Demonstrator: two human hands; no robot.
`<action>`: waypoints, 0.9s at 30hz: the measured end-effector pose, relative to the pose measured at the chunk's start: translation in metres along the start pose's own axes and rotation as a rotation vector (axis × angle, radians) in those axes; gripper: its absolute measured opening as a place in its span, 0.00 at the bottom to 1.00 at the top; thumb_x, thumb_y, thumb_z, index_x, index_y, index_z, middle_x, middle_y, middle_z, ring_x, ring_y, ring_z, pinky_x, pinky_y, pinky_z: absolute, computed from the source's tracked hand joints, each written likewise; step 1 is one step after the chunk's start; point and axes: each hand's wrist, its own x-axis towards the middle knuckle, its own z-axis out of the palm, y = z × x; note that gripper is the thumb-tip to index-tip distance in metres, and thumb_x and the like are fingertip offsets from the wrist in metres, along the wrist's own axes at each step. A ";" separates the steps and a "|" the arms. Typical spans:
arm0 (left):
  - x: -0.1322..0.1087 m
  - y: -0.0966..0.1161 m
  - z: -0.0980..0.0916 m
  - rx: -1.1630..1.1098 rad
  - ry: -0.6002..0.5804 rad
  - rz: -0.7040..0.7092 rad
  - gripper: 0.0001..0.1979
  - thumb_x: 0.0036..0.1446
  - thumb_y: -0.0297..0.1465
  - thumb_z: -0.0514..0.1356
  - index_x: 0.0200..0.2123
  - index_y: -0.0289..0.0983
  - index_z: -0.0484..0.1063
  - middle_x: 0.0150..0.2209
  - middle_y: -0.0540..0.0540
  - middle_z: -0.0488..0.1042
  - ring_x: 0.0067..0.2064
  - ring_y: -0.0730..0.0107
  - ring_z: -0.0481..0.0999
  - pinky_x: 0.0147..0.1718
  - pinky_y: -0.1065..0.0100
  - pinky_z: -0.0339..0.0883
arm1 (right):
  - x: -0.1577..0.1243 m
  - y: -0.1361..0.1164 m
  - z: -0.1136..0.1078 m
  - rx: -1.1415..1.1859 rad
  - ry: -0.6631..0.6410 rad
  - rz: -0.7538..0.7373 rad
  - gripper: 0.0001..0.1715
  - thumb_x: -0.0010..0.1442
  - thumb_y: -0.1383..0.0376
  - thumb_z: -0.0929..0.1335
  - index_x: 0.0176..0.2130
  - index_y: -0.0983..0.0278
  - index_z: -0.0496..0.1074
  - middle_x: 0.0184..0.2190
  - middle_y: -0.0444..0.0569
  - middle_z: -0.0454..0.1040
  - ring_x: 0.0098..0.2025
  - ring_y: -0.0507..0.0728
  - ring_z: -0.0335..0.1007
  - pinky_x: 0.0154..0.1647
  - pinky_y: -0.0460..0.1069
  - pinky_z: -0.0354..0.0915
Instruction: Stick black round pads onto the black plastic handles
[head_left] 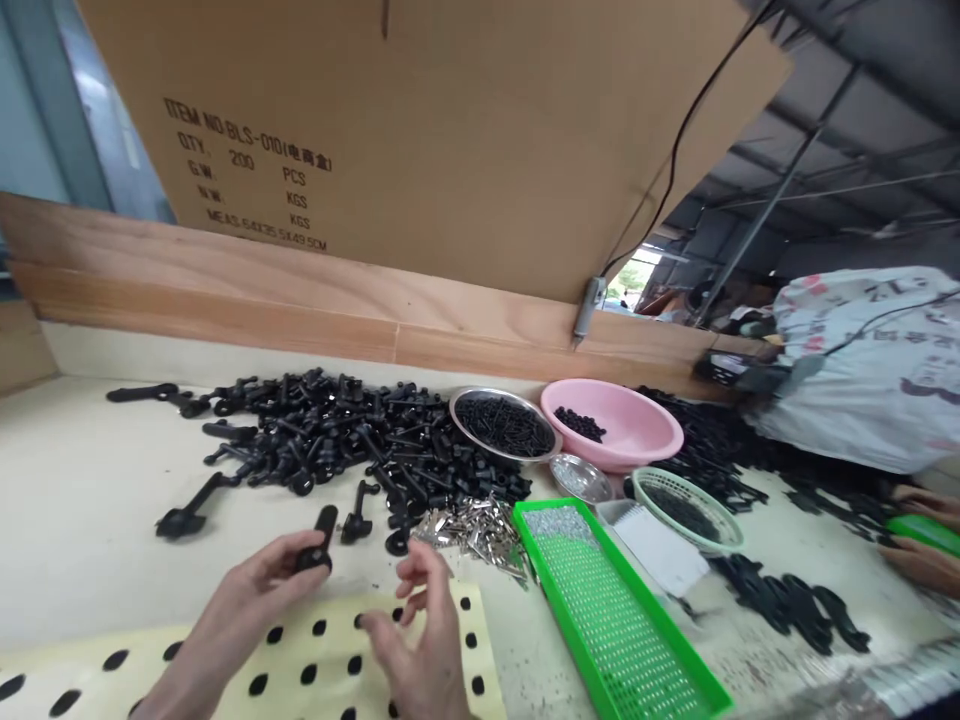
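Observation:
My left hand [259, 590] is closed around a black plastic part with a short upright stem and a rounded end [324, 528], held above the front of the table. To its right, my right hand [429, 630] is lifted with fingers bent and thumb apart, and nothing shows in it. Under both hands lies a pale yellow sheet with black spots [300, 650]. Just beyond them are loose black parts like the held one [360, 515] and a heap of small shiny metal pieces [480, 530]. A large pile of black plastic parts [322, 430] spreads behind.
A green perforated tray [622, 600] holds tiny silvery pieces at its far end. Behind it stand a metal bowl of black pins [502, 425], a pink basin [630, 420] and a pale green basket [690, 510]. Another person's hands [922, 550] are at the far right.

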 end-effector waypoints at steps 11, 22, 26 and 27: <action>-0.059 0.007 0.022 -0.796 -0.285 -0.335 0.21 0.50 0.45 0.65 0.43 0.38 0.74 0.39 0.43 0.79 0.34 0.66 0.75 0.25 0.72 0.64 | -0.009 -0.011 0.007 0.004 -0.231 -0.266 0.47 0.49 0.73 0.68 0.63 0.54 0.48 0.43 0.45 0.75 0.40 0.56 0.73 0.43 0.50 0.70; -0.058 -0.011 0.017 -1.026 -0.333 -0.344 0.12 0.56 0.29 0.64 0.44 0.31 0.73 0.32 0.43 0.75 0.25 0.75 0.73 0.23 0.75 0.63 | -0.016 -0.012 -0.016 0.325 -0.018 0.403 0.19 0.54 0.54 0.72 0.40 0.64 0.70 0.30 0.45 0.69 0.32 0.54 0.65 0.33 0.47 0.64; -0.057 -0.018 0.020 -1.032 -0.323 -0.317 0.11 0.56 0.28 0.63 0.43 0.30 0.74 0.31 0.43 0.75 0.25 0.74 0.73 0.23 0.75 0.64 | -0.018 -0.018 -0.011 0.394 -0.110 0.570 0.19 0.53 0.51 0.72 0.27 0.63 0.68 0.20 0.39 0.59 0.26 0.51 0.54 0.27 0.45 0.55; -0.056 -0.018 0.020 -1.033 -0.326 -0.308 0.12 0.56 0.28 0.63 0.43 0.30 0.74 0.32 0.42 0.76 0.25 0.74 0.73 0.23 0.75 0.64 | -0.019 -0.018 -0.009 0.395 -0.138 0.600 0.19 0.52 0.51 0.72 0.27 0.63 0.68 0.20 0.39 0.59 0.26 0.51 0.52 0.27 0.45 0.54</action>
